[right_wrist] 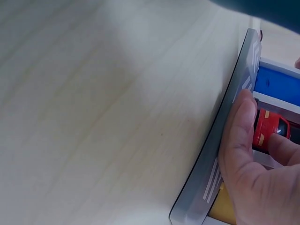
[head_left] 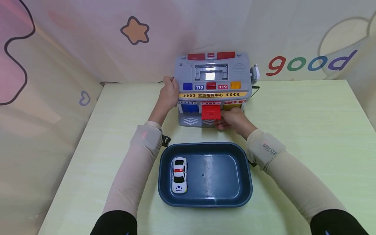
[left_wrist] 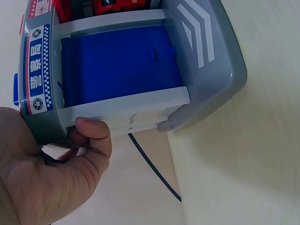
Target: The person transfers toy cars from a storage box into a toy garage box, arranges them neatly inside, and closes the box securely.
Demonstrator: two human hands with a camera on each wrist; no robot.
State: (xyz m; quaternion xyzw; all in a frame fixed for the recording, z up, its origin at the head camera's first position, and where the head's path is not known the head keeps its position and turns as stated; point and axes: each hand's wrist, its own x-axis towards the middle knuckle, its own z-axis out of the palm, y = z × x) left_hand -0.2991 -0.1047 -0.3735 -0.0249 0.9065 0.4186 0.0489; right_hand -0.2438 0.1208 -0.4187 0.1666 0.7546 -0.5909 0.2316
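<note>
A grey toy emergency station [head_left: 212, 95] stands at the back of the table with a blue door [left_wrist: 119, 65], a raised red door [head_left: 211, 112] and a yellow door [head_left: 230, 106]. My left hand [head_left: 169, 93] grips its left side wall, the thumb bent over the front edge. Below the red door my right hand [head_left: 233, 121] reaches into the middle bay. There it holds a red toy car [right_wrist: 268, 129], thumb on the car's body and fingers along its front by the grey ramp [right_wrist: 206, 176]. In the head view the red door hides the car.
A dark blue tray [head_left: 218, 176] lies in front of the station, between my forearms. Inside its left part sits a white toy police car [head_left: 179, 176]. A grey handset [head_left: 255, 73] hangs on the station's right side. A dark cable [left_wrist: 154, 164] runs behind it, near the cloth backdrop [head_left: 158, 58].
</note>
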